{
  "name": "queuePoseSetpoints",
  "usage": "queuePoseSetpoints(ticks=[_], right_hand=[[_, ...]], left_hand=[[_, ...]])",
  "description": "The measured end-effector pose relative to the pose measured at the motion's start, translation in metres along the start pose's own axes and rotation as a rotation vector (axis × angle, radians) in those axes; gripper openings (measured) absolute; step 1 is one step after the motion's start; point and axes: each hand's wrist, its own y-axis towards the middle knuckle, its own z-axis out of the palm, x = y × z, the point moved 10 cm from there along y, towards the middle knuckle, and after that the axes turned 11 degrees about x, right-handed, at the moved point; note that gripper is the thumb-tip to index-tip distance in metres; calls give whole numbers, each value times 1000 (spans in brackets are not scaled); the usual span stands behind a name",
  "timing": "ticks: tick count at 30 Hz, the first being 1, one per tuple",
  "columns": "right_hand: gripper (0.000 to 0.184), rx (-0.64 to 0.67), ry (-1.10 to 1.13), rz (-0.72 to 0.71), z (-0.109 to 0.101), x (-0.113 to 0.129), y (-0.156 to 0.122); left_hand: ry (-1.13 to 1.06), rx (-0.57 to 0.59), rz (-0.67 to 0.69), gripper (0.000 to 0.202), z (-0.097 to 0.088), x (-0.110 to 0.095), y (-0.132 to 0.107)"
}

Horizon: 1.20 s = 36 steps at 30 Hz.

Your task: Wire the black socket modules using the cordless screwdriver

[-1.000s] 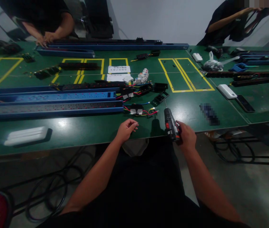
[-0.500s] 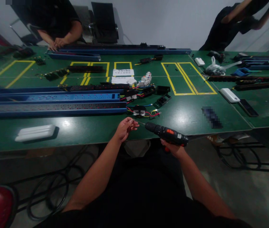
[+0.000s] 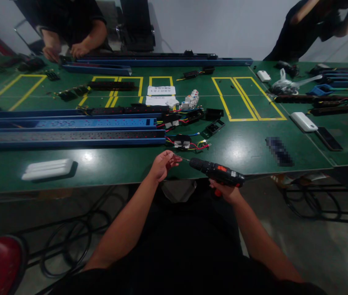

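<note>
My right hand [image 3: 225,191] grips the handle of a black and orange cordless drill [image 3: 219,172], which points left above the table's front edge. A long thin bit [image 3: 185,159] sticks out of its chuck. At the bit's tip my left hand [image 3: 162,165] is closed in a pinch of thumb and forefinger; anything small between them is hidden. Just beyond the hands lie wires with ring terminals [image 3: 203,144], coming out of the end of a long blue channel [image 3: 143,140] with a black socket strip in it.
White foam pieces [image 3: 47,169] lie at the table's left front. Black plastic housings [image 3: 215,126], white connectors [image 3: 191,99] and paper labels [image 3: 160,91] sit farther back. Phones and a white power bank [image 3: 304,121] are on the right. Two other people stand across the green table [image 3: 247,143].
My hands and the drill hold nearly the same pose, with the bit tip still at my left fingers. The view has shifted slightly. Across the table, a co-worker's hands have moved apart.
</note>
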Motion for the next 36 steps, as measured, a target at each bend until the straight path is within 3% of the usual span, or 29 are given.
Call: queuePoseSetpoints(ticks=[15, 28, 36], right_hand=[[32, -8, 74, 3, 2, 3, -4], [41, -82, 190, 69, 17, -16, -14], [43, -49, 251, 65, 23, -14, -15]], left_hand=[[55, -3, 18, 47, 1, 0, 2], [115, 3, 24, 47, 5, 0, -2], [112, 143, -18, 50, 16, 0, -1]])
